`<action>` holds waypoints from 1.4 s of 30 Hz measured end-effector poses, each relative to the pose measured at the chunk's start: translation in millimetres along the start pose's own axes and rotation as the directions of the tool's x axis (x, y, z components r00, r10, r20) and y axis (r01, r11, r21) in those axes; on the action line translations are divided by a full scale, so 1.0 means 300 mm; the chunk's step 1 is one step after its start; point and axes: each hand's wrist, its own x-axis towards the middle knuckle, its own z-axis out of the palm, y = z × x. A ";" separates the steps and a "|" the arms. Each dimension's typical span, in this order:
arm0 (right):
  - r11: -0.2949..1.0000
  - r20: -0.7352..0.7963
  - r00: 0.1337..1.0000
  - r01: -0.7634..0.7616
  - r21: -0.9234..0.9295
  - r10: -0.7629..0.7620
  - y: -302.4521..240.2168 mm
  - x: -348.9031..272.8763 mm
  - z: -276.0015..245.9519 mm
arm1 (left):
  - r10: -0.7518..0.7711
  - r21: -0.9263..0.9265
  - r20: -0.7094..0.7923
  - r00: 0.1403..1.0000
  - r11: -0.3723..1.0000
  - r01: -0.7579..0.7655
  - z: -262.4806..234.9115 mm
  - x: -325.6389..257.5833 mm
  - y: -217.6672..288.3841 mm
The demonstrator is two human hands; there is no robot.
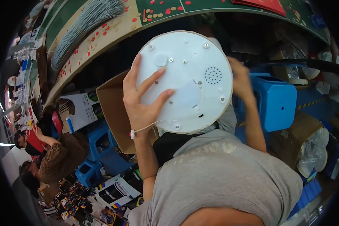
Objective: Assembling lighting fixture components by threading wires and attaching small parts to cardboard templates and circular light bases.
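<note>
A round white plastic housing (184, 109), with small screws and a cluster of speaker-like holes on its face, is held up over my lap. My left hand (139, 101) grips its left side, with the thumb and fingers spread across the face. At the right rim is my right hand (242, 79), slightly blurred, its fingertips hidden behind the edge. A thin white wire (158, 122) runs from the lower face toward my left wrist. There, a small red and white piece (132, 134) shows.
A curved green table (199, 6) ahead carries a bundle of grey wires (83, 28) and scattered red and tan discs. An open cardboard box (115, 109) stands left of my lap. To the right are a blue stool (277, 101) and a carton (295, 132). Another person (60, 158) sits far left.
</note>
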 end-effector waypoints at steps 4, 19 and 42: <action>0.929 -0.151 0.930 0.352 0.112 -0.334 -0.347 0.086 -0.211 | 0.004 -0.023 -0.060 0.998 1.000 -0.006 0.003 0.045 -0.050; 0.671 0.317 0.624 0.739 0.057 -0.714 -0.518 0.153 -0.021 | -0.158 -0.021 -0.060 0.986 0.987 0.157 -0.103 -0.219 0.057; 0.610 -0.395 0.913 -0.371 -0.700 0.102 -0.020 0.683 -0.172 | -0.566 -0.764 0.160 0.809 0.448 0.465 -0.042 -0.215 0.022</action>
